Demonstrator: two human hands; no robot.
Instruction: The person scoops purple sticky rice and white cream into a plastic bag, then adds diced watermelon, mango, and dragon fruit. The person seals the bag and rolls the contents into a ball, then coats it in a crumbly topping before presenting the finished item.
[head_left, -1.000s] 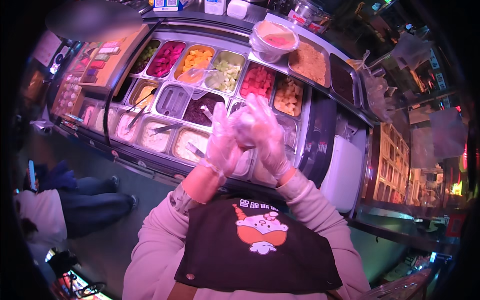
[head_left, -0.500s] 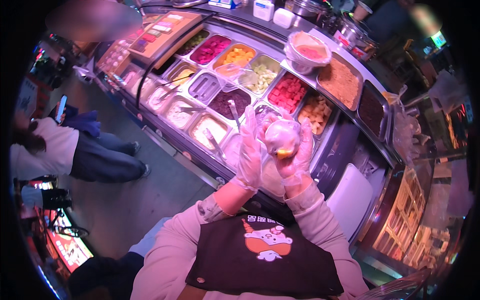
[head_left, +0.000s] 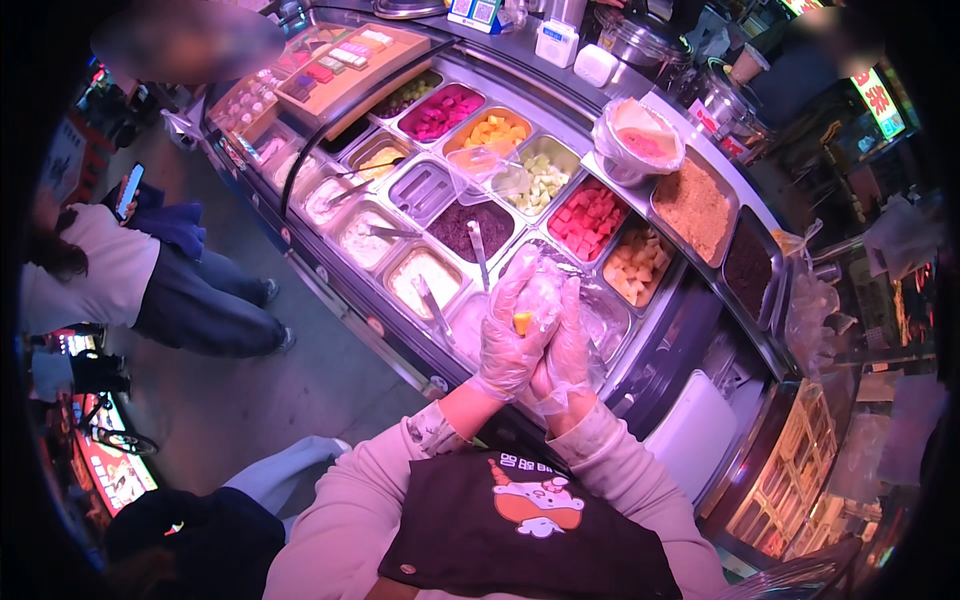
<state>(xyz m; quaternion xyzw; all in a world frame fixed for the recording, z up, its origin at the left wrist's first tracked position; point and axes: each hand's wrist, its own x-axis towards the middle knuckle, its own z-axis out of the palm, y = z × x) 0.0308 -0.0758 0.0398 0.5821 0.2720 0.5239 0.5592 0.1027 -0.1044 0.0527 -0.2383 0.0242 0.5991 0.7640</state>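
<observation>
Both my hands wear clear plastic gloves and meet over the front of the topping counter. Between them is a soft whitish dough ball (head_left: pixel 541 296), mostly covered by the fingers. A yellow fruit cube (head_left: pixel 522 322) shows at its near side. My left hand (head_left: pixel 507 345) is wrapped round the ball from the left. On the other side, my right hand (head_left: pixel 567 352) cups it, its fingers partly hidden. Just beyond the hands lies clear plastic film (head_left: pixel 590 290) over a tray. A spoon handle (head_left: pixel 477 245) stands up from a tray of dark purple filling (head_left: pixel 458 226) close by.
Metal trays hold red fruit cubes (head_left: pixel 583 222), pale orange cubes (head_left: pixel 636 268), green cubes (head_left: pixel 545 182) and white cream (head_left: pixel 420 280). A film-lined bowl (head_left: pixel 640 140) sits on the ledge beside a tray of brown crumbs (head_left: pixel 692 215). At left, beyond the counter, a person (head_left: pixel 110 255) holds a phone.
My left hand has moved from beside the ball to close over it. Both hands are now pressed together round the ball, slightly lower and further left, and the ball is largely covered.
</observation>
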